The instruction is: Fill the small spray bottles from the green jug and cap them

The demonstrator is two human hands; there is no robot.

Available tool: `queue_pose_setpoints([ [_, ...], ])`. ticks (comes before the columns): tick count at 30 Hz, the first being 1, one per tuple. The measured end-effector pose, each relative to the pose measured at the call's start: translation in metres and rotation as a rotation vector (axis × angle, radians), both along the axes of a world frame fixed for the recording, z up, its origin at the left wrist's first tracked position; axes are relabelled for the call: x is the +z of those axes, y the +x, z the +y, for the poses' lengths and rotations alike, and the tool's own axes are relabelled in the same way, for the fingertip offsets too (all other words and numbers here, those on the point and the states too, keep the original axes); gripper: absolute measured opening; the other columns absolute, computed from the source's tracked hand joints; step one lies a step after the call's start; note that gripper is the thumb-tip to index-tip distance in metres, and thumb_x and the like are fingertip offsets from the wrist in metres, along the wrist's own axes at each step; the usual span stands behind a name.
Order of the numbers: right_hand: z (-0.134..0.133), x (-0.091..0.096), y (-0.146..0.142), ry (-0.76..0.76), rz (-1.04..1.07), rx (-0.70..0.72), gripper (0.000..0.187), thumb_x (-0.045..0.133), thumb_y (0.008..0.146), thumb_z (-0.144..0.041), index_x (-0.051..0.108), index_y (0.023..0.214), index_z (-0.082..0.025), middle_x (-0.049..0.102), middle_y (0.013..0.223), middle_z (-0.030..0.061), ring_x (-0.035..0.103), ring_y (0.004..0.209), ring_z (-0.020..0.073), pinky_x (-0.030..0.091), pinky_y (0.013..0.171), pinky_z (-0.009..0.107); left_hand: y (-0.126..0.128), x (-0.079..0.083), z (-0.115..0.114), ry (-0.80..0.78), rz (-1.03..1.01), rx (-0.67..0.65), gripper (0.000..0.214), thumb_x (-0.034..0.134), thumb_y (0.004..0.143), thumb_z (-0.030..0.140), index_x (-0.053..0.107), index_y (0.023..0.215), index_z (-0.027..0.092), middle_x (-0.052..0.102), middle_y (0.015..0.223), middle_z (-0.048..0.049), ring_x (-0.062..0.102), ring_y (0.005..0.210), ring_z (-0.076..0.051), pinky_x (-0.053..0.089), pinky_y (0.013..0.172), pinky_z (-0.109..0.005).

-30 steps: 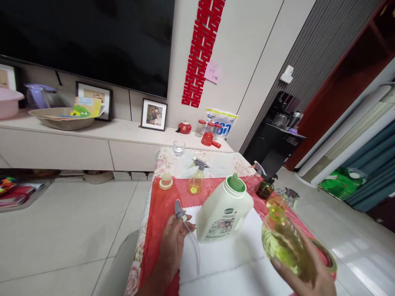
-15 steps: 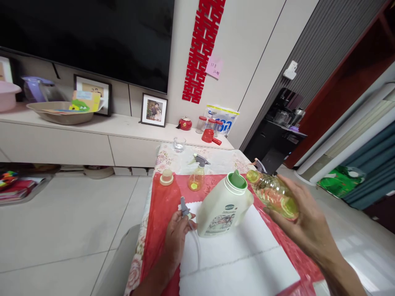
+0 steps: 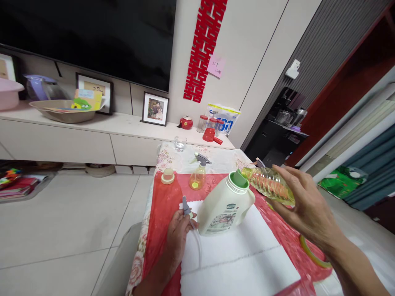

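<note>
My right hand (image 3: 304,203) grips a clear ribbed bottle (image 3: 268,183) of yellow liquid. The bottle is tipped nearly level, its neck at the green spout of a pale detergent jug (image 3: 220,209). Whether liquid is flowing I cannot tell. In my left hand (image 3: 179,232) is a grey spray nozzle (image 3: 187,207), its thin clear tube hanging over the white cloth (image 3: 234,263). The jug stands upright on that cloth, just right of my left hand. Behind it is a small spray bottle (image 3: 197,177) with a grey trigger head. A cream cap (image 3: 168,176) sits at the left.
Red plastic sheeting (image 3: 160,213) covers part of the flowered tablecloth. A roll of yellowish tape (image 3: 313,253) lies at the right, near my forearm. A glass cup (image 3: 180,143) stands at the far edge. Beyond is a low cabinet with jars and a red scoop (image 3: 210,135).
My right hand has moved the bottle left and tipped it flatter, so its neck now reaches the jug's spout. My left hand still holds the nozzle in about the same place.
</note>
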State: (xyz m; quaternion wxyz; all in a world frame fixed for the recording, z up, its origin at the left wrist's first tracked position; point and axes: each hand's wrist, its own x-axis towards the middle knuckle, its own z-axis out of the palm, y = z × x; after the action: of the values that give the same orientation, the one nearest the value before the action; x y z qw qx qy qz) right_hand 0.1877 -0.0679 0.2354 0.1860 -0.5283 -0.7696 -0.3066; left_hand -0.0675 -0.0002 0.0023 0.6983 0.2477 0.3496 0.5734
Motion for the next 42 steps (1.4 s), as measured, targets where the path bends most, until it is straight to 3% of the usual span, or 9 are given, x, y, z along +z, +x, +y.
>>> queue_pose_setpoints([
  [33,0.014,0.019,0.007,-0.052,-0.092,0.110,0.051,0.050,0.098,-0.030,0.043,0.146,-0.016,0.046,0.134,0.0164,0.047,0.121,0.0322,0.043,0.099,0.049,-0.001,0.012,-0.002,-0.014,0.009,-0.012,0.035,0.080,0.066,0.040,0.062,0.085,0.015,0.071,0.082,-0.0035,0.066,0.064,-0.017,0.051,0.070,-0.034],
  [42,0.016,0.019,0.010,-0.065,-0.104,0.127,0.055,0.052,0.097,-0.026,0.040,0.150,-0.018,0.045,0.136,0.0160,0.046,0.123,0.0318,0.042,0.100,0.049,0.000,0.009,-0.001,-0.022,0.024,-0.005,0.038,0.080,0.065,0.042,0.062,0.086,0.015,0.070,0.084,-0.0042,0.066,0.064,-0.018,0.050,0.070,-0.035],
])
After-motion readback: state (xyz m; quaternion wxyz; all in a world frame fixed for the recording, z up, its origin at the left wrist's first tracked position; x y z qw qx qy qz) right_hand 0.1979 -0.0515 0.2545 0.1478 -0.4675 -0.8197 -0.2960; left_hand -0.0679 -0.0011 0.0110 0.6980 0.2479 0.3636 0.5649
